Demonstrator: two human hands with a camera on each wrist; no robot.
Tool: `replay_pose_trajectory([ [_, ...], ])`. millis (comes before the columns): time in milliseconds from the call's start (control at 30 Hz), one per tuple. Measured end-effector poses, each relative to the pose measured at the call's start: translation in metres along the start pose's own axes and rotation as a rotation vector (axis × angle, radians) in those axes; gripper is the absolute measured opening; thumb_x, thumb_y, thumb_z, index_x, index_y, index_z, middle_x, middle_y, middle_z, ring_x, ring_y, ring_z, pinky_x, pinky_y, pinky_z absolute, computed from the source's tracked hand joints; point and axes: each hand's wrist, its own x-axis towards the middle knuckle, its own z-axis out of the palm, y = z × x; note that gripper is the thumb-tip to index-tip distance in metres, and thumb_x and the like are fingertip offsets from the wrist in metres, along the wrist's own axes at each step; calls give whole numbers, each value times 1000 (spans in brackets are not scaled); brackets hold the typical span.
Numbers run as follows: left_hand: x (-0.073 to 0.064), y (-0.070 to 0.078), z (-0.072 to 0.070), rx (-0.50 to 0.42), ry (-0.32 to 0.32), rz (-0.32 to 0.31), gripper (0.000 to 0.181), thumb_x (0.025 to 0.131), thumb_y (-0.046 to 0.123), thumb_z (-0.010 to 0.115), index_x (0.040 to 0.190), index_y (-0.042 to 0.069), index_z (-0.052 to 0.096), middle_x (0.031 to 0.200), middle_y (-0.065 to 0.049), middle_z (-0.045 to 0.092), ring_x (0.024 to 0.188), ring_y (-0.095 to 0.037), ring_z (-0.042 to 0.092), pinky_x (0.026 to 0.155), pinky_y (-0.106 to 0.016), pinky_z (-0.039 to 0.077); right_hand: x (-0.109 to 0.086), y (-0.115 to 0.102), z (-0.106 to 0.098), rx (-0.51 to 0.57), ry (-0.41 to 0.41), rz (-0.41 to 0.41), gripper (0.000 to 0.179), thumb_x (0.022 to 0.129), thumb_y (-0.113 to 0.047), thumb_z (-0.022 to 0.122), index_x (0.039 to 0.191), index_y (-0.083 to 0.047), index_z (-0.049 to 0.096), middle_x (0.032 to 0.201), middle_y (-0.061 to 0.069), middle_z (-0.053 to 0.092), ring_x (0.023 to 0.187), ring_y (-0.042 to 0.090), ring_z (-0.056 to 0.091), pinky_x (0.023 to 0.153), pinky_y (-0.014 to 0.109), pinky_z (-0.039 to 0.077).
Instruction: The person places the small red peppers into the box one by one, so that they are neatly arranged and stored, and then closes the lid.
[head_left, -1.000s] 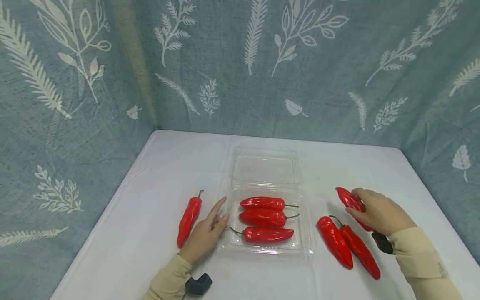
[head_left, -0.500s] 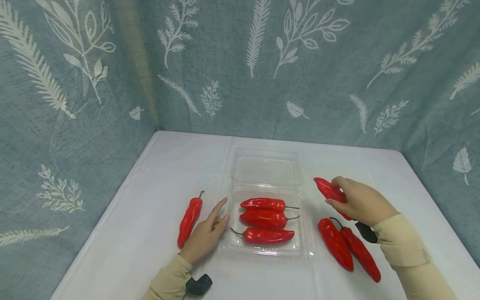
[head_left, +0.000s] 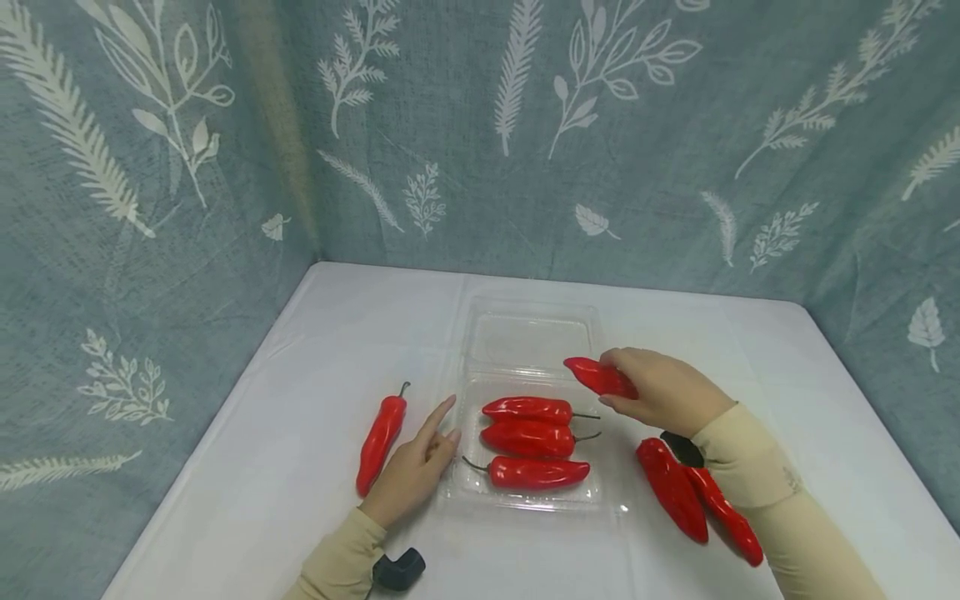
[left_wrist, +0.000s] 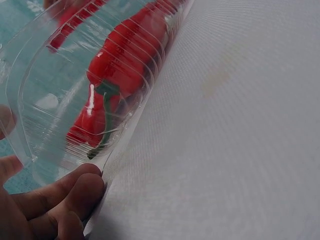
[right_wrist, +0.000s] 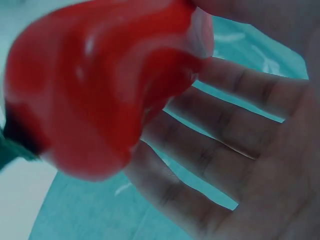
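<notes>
Pinched between thumb and fingers of my right hand, a red pepper is held above the right back part of a clear plastic clamshell box. In the right wrist view that pepper looks large, its green stem end pointing left. Three red peppers lie crosswise in the box, among them the front one. My left hand rests at the box's left edge, index finger extended and the other fingers partly bent. The left wrist view has those fingers beside the box corner.
The box's lid lies open toward the back. Left of my left hand lies one pepper. Two more, a wide one and a slimmer one partly under my right sleeve, lie on the white table. Patterned cloth hangs behind.
My right hand has carried its pepper leftward, from beyond the two right-hand peppers to over the box's right side. The left hand has stayed at the box edge.
</notes>
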Motion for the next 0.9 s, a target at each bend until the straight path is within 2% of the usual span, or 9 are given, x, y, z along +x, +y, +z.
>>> replay_pose_trajectory([
  [133,0,0,1,-7,-6,-7,55,98,34,52,149,29,32,70,7,52,59,-7,47,58,-23,41,12,-14,3,-56,-20,-62,47,77,-25,80,118,-11,60,95,0,67,82,15,62,75,34,55],
  [367,0,2,-1,0,-3,7,55,98,36,52,149,29,33,70,7,52,59,-7,47,57,-23,40,32,-37,13,-84,-80,-110,46,77,-23,81,118,-15,61,99,1,67,86,17,64,79,34,55],
  [700,0,0,-2,-4,-4,1,55,98,37,51,149,30,33,69,7,52,59,-7,47,58,-23,41,53,-54,32,-160,-83,-273,37,80,-21,77,112,-14,60,93,1,66,82,17,64,77,32,54],
  [900,0,0,-2,0,5,9,55,98,37,52,149,31,33,69,9,51,59,-6,46,59,-23,40,61,-60,42,-202,-87,-312,36,81,-22,77,111,-13,61,94,3,67,84,19,64,77,33,54],
])
